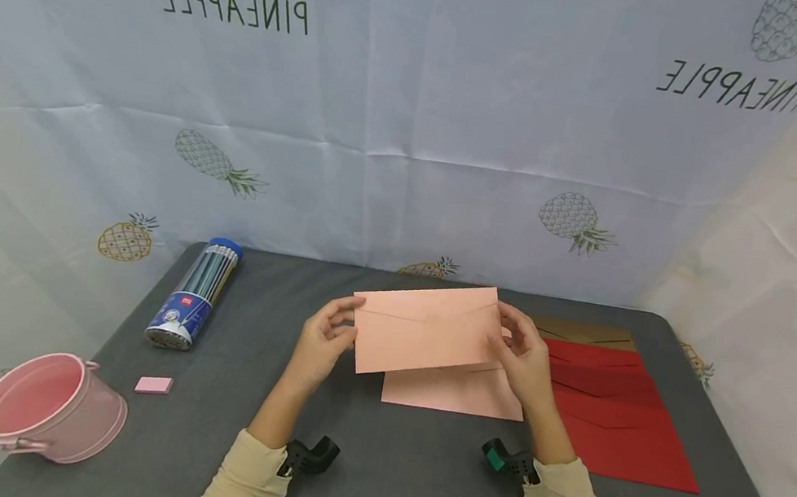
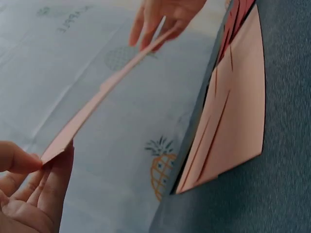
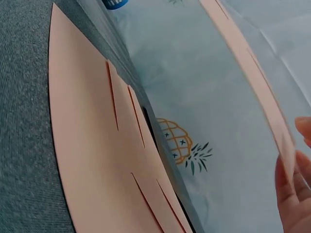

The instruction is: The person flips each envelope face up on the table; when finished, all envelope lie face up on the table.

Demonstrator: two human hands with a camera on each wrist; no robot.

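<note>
A pale pink envelope (image 1: 426,330) is held up off the grey table (image 1: 380,476), tilted slightly, flap side toward me. My left hand (image 1: 346,320) pinches its left edge and my right hand (image 1: 509,339) pinches its right edge. Seen edge-on in the left wrist view, the envelope (image 2: 102,92) runs from my left hand (image 2: 48,158) to my right hand (image 2: 163,19). In the right wrist view it (image 3: 252,73) ends at my right hand (image 3: 291,160). Several more pink envelopes (image 1: 452,390) (image 2: 238,107) (image 3: 92,145) lie stacked on the table just beneath.
Red envelopes (image 1: 615,421) lie fanned out at the right, with a brown envelope (image 1: 584,332) behind them. A blue tube of pencils (image 1: 196,291) lies at the back left. A pink eraser (image 1: 153,385) and a pink bucket (image 1: 48,405) sit at the front left.
</note>
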